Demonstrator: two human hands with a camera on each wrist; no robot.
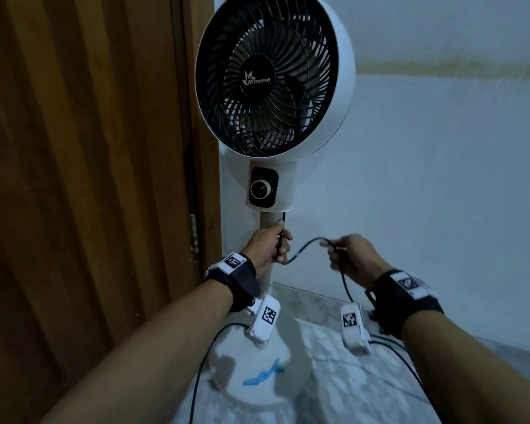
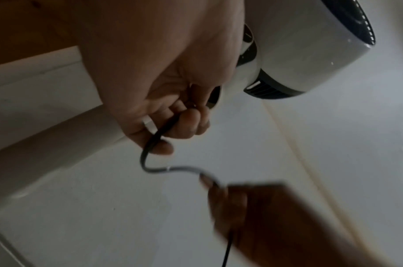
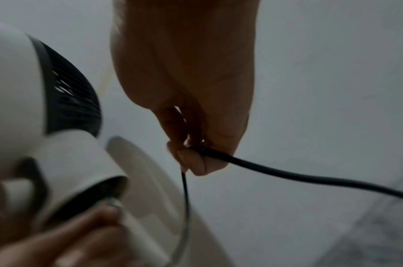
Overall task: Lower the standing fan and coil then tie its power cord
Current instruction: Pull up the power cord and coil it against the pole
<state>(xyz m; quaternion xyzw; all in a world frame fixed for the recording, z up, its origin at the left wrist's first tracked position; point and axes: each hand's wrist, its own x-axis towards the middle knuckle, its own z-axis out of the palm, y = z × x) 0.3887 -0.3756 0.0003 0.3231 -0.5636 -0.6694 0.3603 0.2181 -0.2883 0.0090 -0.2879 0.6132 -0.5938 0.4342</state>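
Note:
A white standing fan [image 1: 274, 78] with a black grille stands upright against the wall, its round base [image 1: 257, 377] on the floor. My left hand [image 1: 273, 243] is curled round the white pole [image 1: 266, 221] just under the control box, pinning the black power cord [image 1: 306, 246] against it. The cord [image 2: 173, 168] arcs from that hand to my right hand [image 1: 346, 255], which pinches it to the right of the pole. From the right hand [image 3: 191, 159] the cord [image 3: 310, 178] trails down toward the floor.
A wooden door [image 1: 89, 179] stands close on the left, its hinge beside the pole. A pale wall [image 1: 441, 179] is behind the fan. A blue scrap [image 1: 262, 376] lies on the fan base. The floor [image 1: 349, 377] is marbled tile, with black cables across it.

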